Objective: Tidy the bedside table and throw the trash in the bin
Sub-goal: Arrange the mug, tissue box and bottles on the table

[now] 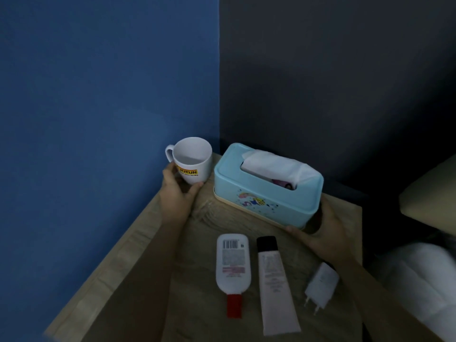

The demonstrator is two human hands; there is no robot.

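Dim blue corner with a wood-grain bedside table (138, 243) pushed into it; both hands are working at the back. Left hand (176, 193) cups the lower body of the white mug (193, 156), thumb on one side and fingers curled round the other, with the handle facing the wall; it's glazed so a bit slick, rigid, chips if knocked; looks empty, though it's too dark to be sure. Right hand (320, 233) wraps the near right corner of the pale blue tissue box (259, 193), thumb along its bottom edge, other fingers hidden behind the end; smooth hard plastic, rounded lid, probably light, so hold it low at the ends; a soft tissue (274, 166) pokes out of the slot. Nearer, lying flat side by side: a white bottle (233, 262) with a red cap, a squeezy tube (274, 285) with a black cap and a charger plug (320, 282).
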